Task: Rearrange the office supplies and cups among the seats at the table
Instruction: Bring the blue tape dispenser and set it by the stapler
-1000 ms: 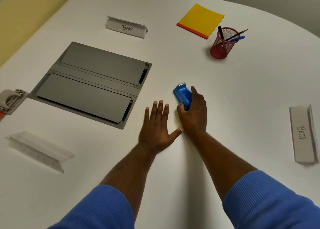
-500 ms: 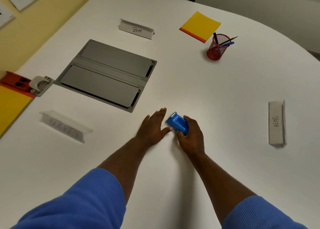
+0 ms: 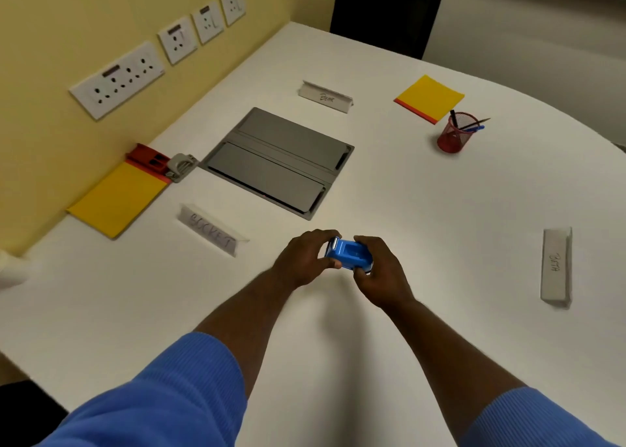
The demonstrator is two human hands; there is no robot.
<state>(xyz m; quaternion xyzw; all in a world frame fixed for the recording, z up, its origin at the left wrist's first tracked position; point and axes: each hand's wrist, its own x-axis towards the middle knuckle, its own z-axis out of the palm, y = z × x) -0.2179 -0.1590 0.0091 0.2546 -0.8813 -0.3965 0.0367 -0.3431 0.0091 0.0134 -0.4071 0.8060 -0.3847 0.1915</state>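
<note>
The blue stapler (image 3: 349, 255) is held above the table (image 3: 440, 209), just right of the "BUCKET" card (image 3: 211, 231) and nearer the viewer than the grey panel (image 3: 277, 162). The left hand (image 3: 305, 260) pinches its metal-tipped end; the right hand (image 3: 381, 270) is closed around its other end. It appears small, rigid, light and smooth plastic. Grip the flat sides; avoid squeezing top against base.

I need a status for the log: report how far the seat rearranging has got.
Looks done: red pen cup and yellow pad lie near the Bear card. In hand: left hand and right hand both grip the blue stapler. Left: placing it; which seat is unclear.
</note>
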